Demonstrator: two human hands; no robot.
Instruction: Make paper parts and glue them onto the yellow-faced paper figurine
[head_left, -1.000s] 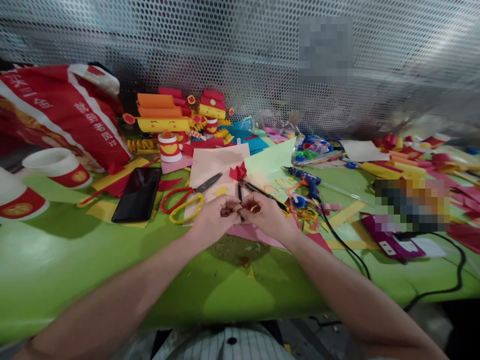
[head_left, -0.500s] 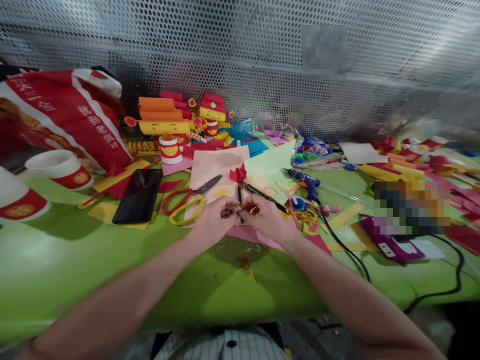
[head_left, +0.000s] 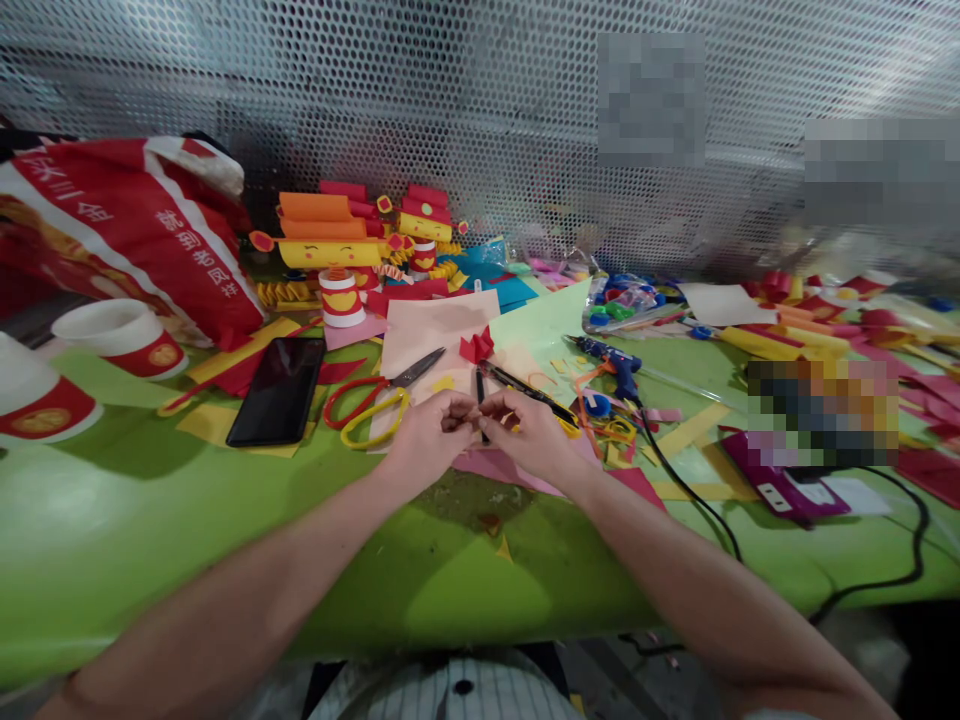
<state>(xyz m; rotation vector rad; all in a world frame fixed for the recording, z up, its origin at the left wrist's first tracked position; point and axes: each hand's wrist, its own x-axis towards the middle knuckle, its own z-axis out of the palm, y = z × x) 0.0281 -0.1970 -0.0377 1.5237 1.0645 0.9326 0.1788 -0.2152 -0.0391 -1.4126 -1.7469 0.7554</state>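
My left hand [head_left: 429, 432] and my right hand [head_left: 531, 432] meet over the paper, fingertips pinched together. Whatever they pinch is too small to make out. Just beyond them lies a small folded red paper piece [head_left: 476, 346]. A black pen [head_left: 481, 385] points away from me between the hands, partly hidden by the fingers. Beside my right hand a dark craft knife or pen-like tool [head_left: 525, 390] lies slanted. Left of my left hand rest open scissors [head_left: 415, 370] with red and yellow handles. Pink paper [head_left: 517, 472] sits under my wrists.
A black phone [head_left: 276, 392] and paper cups [head_left: 124, 338] stand left, before a red bag [head_left: 127, 225]. Paper lion-like figures [head_left: 330, 255] stand behind. At right lie a blue glue gun [head_left: 616, 362] with its black cord, paper strips and a purple box [head_left: 780, 480] on the green table [head_left: 450, 600].
Both hands stay in nearly the same place, still pinching. Only slight finger movement shows; the things on the table have not moved.
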